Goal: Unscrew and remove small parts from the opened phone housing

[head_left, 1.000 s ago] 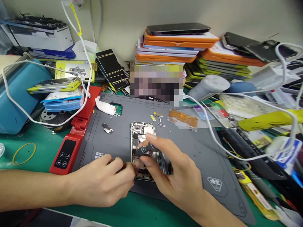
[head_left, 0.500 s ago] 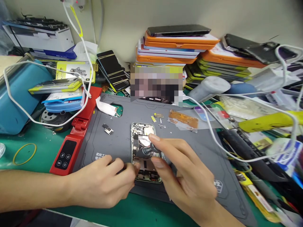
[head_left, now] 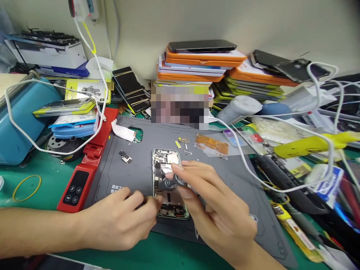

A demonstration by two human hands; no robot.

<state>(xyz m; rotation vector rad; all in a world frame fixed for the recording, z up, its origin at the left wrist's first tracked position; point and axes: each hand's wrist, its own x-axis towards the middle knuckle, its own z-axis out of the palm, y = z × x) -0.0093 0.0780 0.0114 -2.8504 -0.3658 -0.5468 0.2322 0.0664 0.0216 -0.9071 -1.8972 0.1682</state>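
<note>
An opened phone, its inner parts bare, lies on the grey mat. My left hand is closed at its lower left edge, thumb and curled fingertips pinching the rim. Above the middle of the phone, my right hand grips a dark screwdriver between thumb and fingers. The driver points down toward the phone's left side; its tip is hard to make out. A small dark-and-silver phone part rests on the mat left of the phone. Several tiny metal pieces lie beyond it.
The grey mat covers the green table. A red device with touch buttons borders it on the left. Orange boxes with phones are stacked behind. White cable loops over the right side, near tools and a yellow cutter.
The whole view has shifted slightly. My right index finger has come lower along the screwdriver, with the other fingers extended over the phone. My left hand keeps its place at the phone's edge.
</note>
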